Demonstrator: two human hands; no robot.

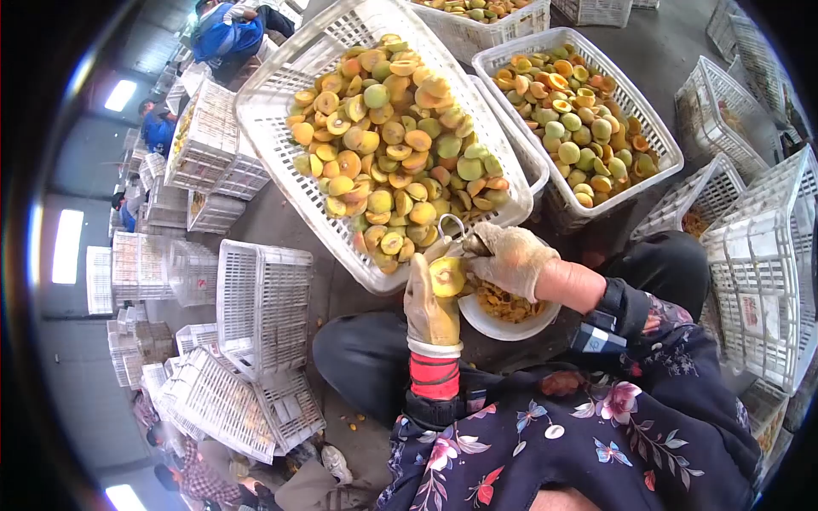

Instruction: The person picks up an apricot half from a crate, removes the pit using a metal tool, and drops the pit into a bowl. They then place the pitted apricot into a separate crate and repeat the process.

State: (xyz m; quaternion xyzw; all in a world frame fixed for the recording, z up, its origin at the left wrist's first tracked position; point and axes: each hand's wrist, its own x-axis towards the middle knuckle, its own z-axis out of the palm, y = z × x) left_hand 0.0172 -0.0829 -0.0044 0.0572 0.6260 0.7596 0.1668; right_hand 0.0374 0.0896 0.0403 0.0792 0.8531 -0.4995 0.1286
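Observation:
My left hand (430, 302), in a worn light glove, holds a halved yellow fruit (447, 277) with its cut face up. Close beside it, my gloved right hand (509, 260) is closed around a small tool with a metal loop (451, 226). Both hands are at the near edge of a tilted white crate (256, 106) heaped with cut and whole green-yellow fruit (396, 157). Below my right hand, a white bowl (503, 330) contains brownish-orange pieces (511, 304).
Another white crate (669, 157) of fruit stands at the upper right. Stacked crates rise at the left (264, 311) and right (754, 272). People in blue (228, 34) are at the upper left, and a person in a checked shirt (204, 477) is at the lower left.

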